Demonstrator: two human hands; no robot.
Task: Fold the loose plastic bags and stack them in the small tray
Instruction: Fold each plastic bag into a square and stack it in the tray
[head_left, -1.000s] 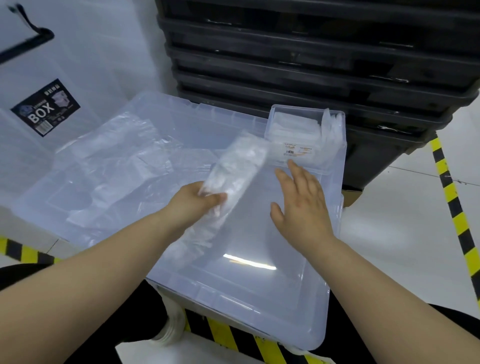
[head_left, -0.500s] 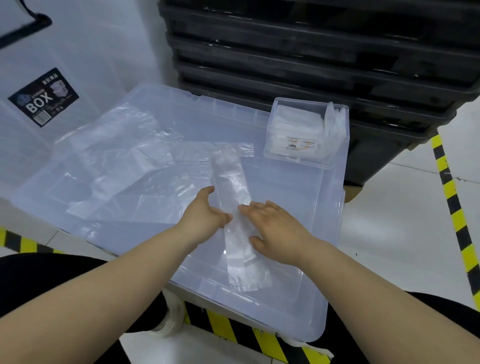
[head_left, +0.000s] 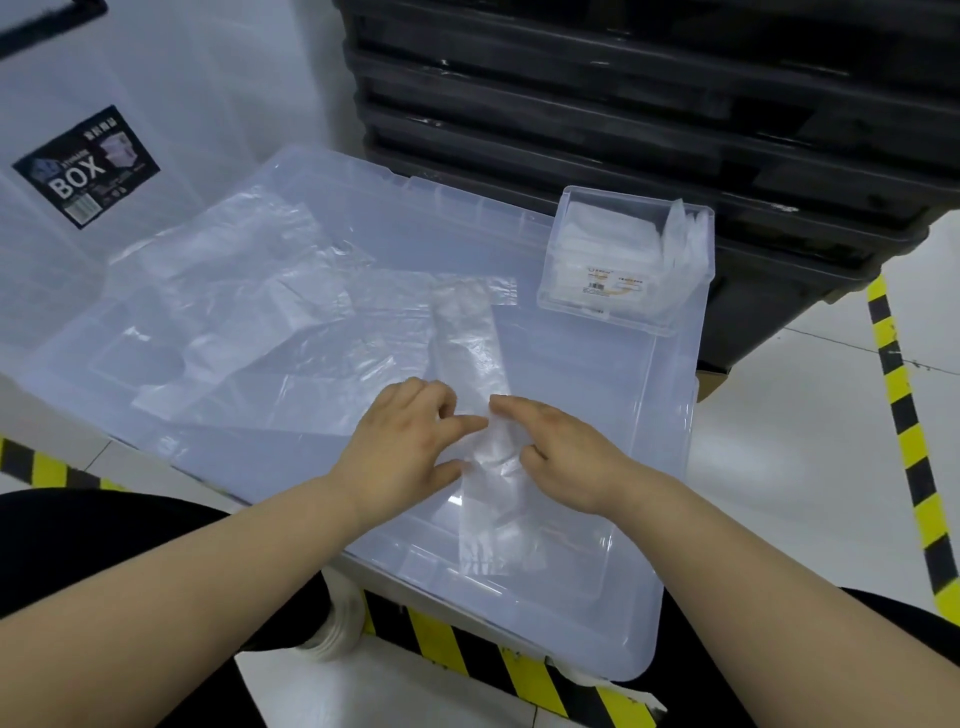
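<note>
A clear plastic bag (head_left: 475, 358), folded into a long narrow strip, lies lengthwise on the translucent lid (head_left: 597, 467) of a big storage box. My left hand (head_left: 410, 441) touches the strip's left edge near its middle, thumb and fingers on the plastic. My right hand (head_left: 561, 447) pinches the strip from the right, where the plastic bunches up between both hands. The small clear tray (head_left: 613, 306) stands at the lid's far right corner and holds several folded bags. Loose unfolded bags (head_left: 249, 301) lie spread over the lid's left half.
A stack of black crates (head_left: 623, 104) rises behind the lid. A clear storage box with a black "BOX" label (head_left: 85, 166) stands at the left. Yellow-and-black floor tape (head_left: 904, 415) runs along the right and below the lid.
The folded strip, held up in my left hand a second ago, now lies flat on the lid. Both hands have closed in on its middle and the plastic bunches there.
</note>
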